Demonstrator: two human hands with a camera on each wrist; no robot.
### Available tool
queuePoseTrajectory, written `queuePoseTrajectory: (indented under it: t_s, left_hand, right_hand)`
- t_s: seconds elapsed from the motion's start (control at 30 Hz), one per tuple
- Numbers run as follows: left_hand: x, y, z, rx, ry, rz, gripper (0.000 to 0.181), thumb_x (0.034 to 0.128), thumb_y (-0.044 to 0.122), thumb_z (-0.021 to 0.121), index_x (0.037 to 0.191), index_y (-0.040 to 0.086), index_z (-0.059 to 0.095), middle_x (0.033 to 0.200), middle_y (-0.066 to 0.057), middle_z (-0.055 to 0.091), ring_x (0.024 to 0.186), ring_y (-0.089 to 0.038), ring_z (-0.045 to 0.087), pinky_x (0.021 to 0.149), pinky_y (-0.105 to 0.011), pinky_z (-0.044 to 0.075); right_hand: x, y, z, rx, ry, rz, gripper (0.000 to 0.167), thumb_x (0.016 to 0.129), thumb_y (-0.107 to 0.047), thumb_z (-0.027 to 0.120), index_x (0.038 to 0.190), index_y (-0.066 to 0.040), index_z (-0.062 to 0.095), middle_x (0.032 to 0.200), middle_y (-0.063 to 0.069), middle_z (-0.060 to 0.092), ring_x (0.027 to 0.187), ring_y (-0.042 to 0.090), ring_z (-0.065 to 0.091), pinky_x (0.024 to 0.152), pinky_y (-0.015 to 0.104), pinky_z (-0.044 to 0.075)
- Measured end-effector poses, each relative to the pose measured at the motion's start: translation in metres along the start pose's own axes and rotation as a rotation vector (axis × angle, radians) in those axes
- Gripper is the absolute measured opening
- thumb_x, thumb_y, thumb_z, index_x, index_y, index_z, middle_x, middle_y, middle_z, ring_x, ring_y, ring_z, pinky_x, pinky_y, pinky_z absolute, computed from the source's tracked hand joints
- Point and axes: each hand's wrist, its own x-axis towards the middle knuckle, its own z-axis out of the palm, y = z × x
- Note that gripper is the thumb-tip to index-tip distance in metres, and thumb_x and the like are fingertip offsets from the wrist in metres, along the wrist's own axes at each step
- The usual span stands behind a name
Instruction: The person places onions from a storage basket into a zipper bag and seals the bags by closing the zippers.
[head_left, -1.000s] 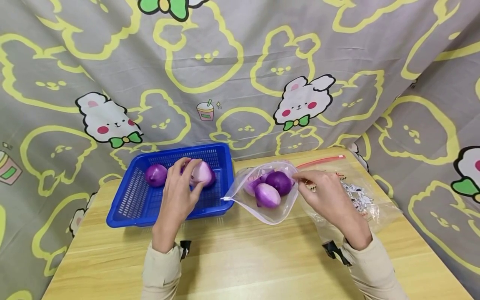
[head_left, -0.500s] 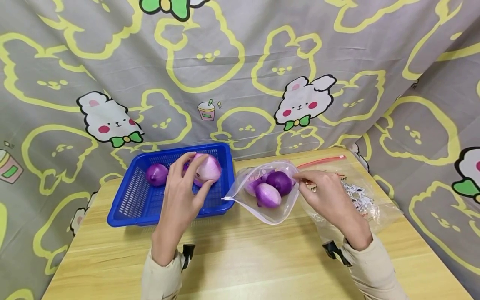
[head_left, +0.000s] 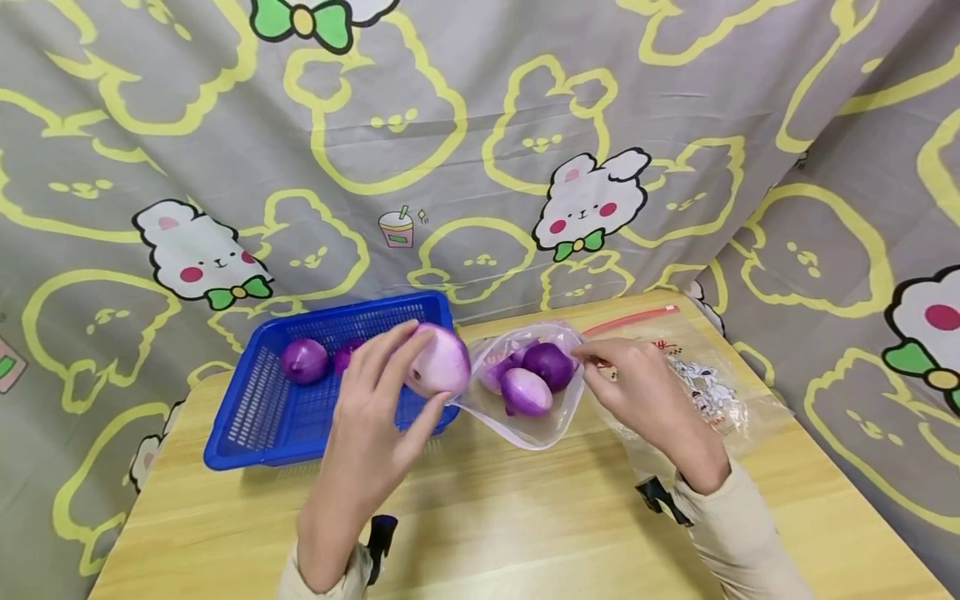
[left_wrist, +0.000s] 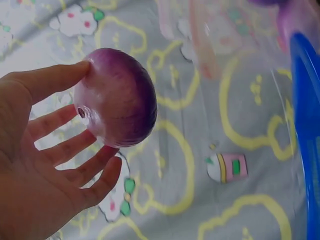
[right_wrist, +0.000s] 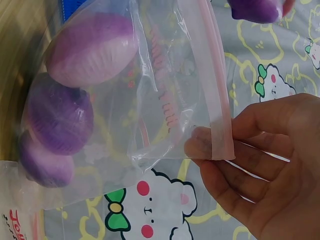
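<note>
My left hand (head_left: 378, 408) holds a purple-and-white onion (head_left: 441, 364) between thumb and fingertips, above the right rim of the blue basket (head_left: 258, 457). The left wrist view shows the same onion (left_wrist: 117, 97) pinched at its side. With thumb and fingers, my right hand (head_left: 645, 387) grips the right edge of a clear zip bag (head_left: 536, 435). The mouth of that bag gapes toward me, and several onions (head_left: 527, 392) lie inside. In the right wrist view the pinched corner of the bag (right_wrist: 222, 145) shows plainly.
Purple onions (head_left: 305, 360) remain in the basket, one partly hidden behind my left hand. A second clear bag with a red zip (head_left: 697, 375) lies flat on the wooden table (head_left: 525, 533) at the right. A patterned curtain (head_left: 480, 125) hangs behind the table.
My left hand has lifted the onion out of the basket and carried it right, toward the bag's mouth. The right hand keeps its grip on the bag. The head view has shifted slightly.
</note>
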Motion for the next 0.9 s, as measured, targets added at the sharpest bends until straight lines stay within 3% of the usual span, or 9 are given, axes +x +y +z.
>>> queuePoseTrajectory:
  t_s: [0.17, 0.37, 0.6, 0.73, 0.9]
  left_hand:
    - [-0.001, 0.018, 0.017, 0.001, -0.086, 0.056, 0.065, 0.0805, 0.022, 0.082, 0.138, 0.008, 0.056, 0.14, -0.012, 0.055, 0.127, -0.033, 0.049, 0.103, -0.05, 0.039]
    - [0.002, 0.032, 0.049, 0.125, -0.225, 0.135, 0.068, 0.078, 0.028, 0.085, 0.137, 0.012, 0.056, 0.138, -0.011, 0.057, 0.124, -0.033, 0.051, 0.086, -0.044, 0.046]
    - [0.006, 0.037, 0.085, 0.257, -0.339, 0.187, 0.066, 0.0792, 0.021, 0.082, 0.137, 0.012, 0.053, 0.137, -0.015, 0.055, 0.126, -0.037, 0.051, 0.102, -0.053, 0.044]
    - [0.005, 0.037, 0.089, 0.274, -0.336, 0.199, 0.063, 0.079, 0.014, 0.08, 0.135, 0.011, 0.053, 0.138, -0.017, 0.053, 0.127, -0.038, 0.051, 0.105, -0.052, 0.043]
    - [0.003, 0.036, 0.074, 0.187, -0.273, 0.184, 0.055, 0.0813, 0.011, 0.078, 0.133, 0.008, 0.058, 0.137, -0.018, 0.054, 0.128, -0.038, 0.05, 0.108, -0.05, 0.04]
  right_hand:
    - [0.001, -0.003, 0.004, 0.001, -0.002, -0.019, 0.02, 0.085, 0.002, 0.065, 0.099, -0.005, 0.078, 0.099, 0.009, 0.075, 0.062, 0.012, 0.053, 0.054, 0.026, 0.043]
    - [-0.001, -0.005, 0.008, -0.012, 0.011, -0.039, 0.02, 0.083, 0.003, 0.068, 0.1, -0.003, 0.078, 0.098, 0.011, 0.075, 0.07, 0.014, 0.063, 0.06, 0.032, 0.052]
    - [-0.002, -0.009, 0.005, -0.001, 0.019, -0.036, 0.02, 0.084, 0.002, 0.068, 0.101, -0.003, 0.078, 0.099, 0.01, 0.075, 0.068, 0.013, 0.062, 0.059, 0.029, 0.051]
    - [-0.001, -0.009, 0.002, 0.012, 0.015, -0.03, 0.019, 0.086, 0.001, 0.067, 0.101, -0.003, 0.077, 0.097, 0.009, 0.075, 0.062, 0.01, 0.056, 0.054, 0.025, 0.046]
    - [0.0, -0.008, -0.001, 0.02, 0.019, -0.029, 0.017, 0.086, 0.001, 0.067, 0.099, -0.004, 0.077, 0.094, 0.007, 0.075, 0.066, 0.009, 0.059, 0.058, 0.028, 0.051]
